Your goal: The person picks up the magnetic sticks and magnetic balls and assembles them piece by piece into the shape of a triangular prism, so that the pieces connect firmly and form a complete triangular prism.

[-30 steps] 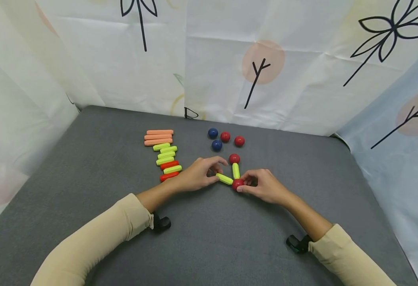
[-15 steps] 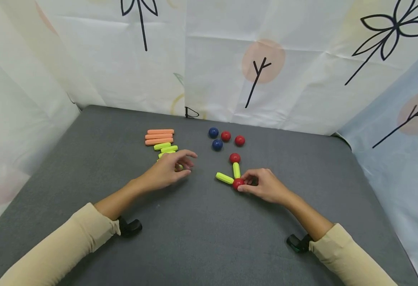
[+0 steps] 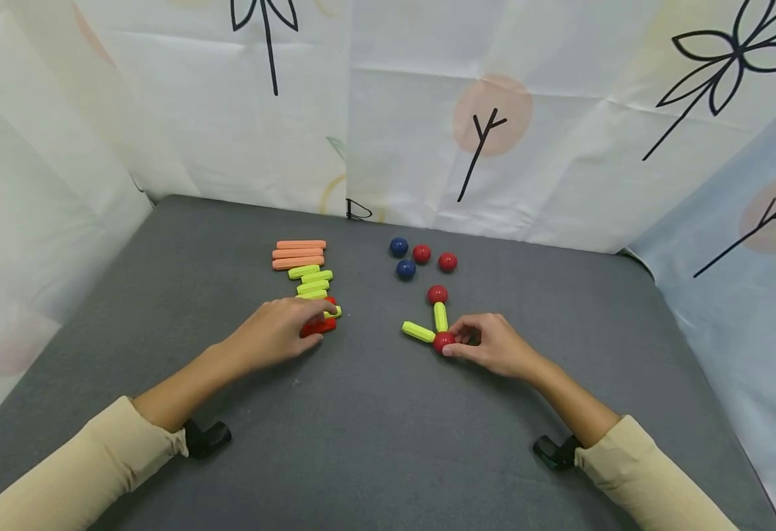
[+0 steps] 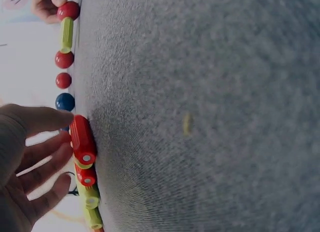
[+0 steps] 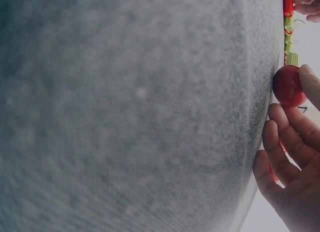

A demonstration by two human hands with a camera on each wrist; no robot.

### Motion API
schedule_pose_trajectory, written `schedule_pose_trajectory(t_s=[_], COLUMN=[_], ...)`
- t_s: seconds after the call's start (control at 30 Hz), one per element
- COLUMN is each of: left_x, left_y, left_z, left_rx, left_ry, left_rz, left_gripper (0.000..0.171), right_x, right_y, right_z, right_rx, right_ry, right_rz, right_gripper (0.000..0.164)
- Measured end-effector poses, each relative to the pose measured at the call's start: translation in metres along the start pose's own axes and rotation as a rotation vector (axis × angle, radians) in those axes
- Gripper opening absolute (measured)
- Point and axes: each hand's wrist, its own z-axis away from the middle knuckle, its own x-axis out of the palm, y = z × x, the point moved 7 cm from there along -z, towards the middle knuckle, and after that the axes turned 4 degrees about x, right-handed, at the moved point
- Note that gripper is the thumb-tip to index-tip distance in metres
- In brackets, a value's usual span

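Note:
My right hand (image 3: 493,344) pinches a red ball (image 3: 444,342) between thumb and fingers on the grey table. Two lime-green sticks meet that ball: one stick (image 3: 418,332) points left, the other (image 3: 440,317) leads back to a second red ball (image 3: 437,294). On the left, my left hand (image 3: 280,329) is over the near end of a row of short sticks. Its thumb reaches the nearest red stick (image 4: 83,140), whose end face bears a pale round dot. The other fingers spread loosely behind that stick, and no grip on it is visible.
Beyond my left hand, several lime-green sticks (image 3: 313,287) continue the row up to orange sticks (image 3: 298,262). Two blue balls (image 3: 406,269) and two more red balls (image 3: 448,262) lie at the back middle. Patterned white cloth (image 3: 401,110) hangs behind the table (image 3: 388,442).
My left hand has let go of the left-pointing lime-green stick and moved left to the near end of the row. The right hand keeps its hold on the red ball.

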Motion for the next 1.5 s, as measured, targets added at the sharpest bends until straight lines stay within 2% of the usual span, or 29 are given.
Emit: schedule_pose_trajectory(t_s=[0.13,0.27,0.43,0.53,0.7,0.77,0.87,0.97,1.1,1.27,1.5], left_x=[0.000,0.004,0.013,0.017,0.026,0.031,0.041,0.053,0.063,0.071,0.073], left_y=[0.003,0.002,0.003,0.007,0.010,0.009,0.005,0.002,0.003,0.005,0.009], left_z=[0.002,0.000,-0.011,-0.023,-0.053,-0.067,-0.085,-0.098,-0.110,-0.118,-0.122], left_rx=[0.027,0.011,-0.051,-0.099,-0.206,-0.254,-0.314,-0.355,-0.374,-0.375,-0.378], left_ry=[0.016,0.007,-0.015,0.004,0.025,0.025,0.014,-0.013,-0.045,-0.068,-0.067], left_rz=[-0.079,-0.012,0.146,0.280,0.545,0.618,0.679,0.706,0.716,0.718,0.712], left_gripper=[0.041,0.041,0.042,0.047,0.054,0.054,0.053,0.052,0.052,0.052,0.051], right_x=[0.000,0.000,0.000,0.000,0.000,0.000,0.000,0.001,0.001,0.000,-0.001], right_y=[0.000,-0.001,-0.001,-0.002,-0.002,-0.002,-0.002,-0.002,-0.003,-0.003,-0.001], right_z=[-0.001,-0.001,-0.001,-0.001,-0.001,-0.001,0.000,0.000,0.000,0.000,-0.001], right_rx=[0.000,0.000,0.001,0.001,-0.004,-0.003,0.000,0.001,-0.005,-0.015,-0.025], right_ry=[-0.001,-0.002,-0.004,-0.007,-0.006,-0.005,-0.004,-0.006,-0.007,-0.002,-0.004], right_rz=[0.003,0.005,0.006,0.005,0.005,0.004,0.008,0.009,0.006,0.012,0.022], right_gripper=[0.022,0.023,0.023,0.023,0.022,0.022,0.023,0.023,0.023,0.024,0.024])
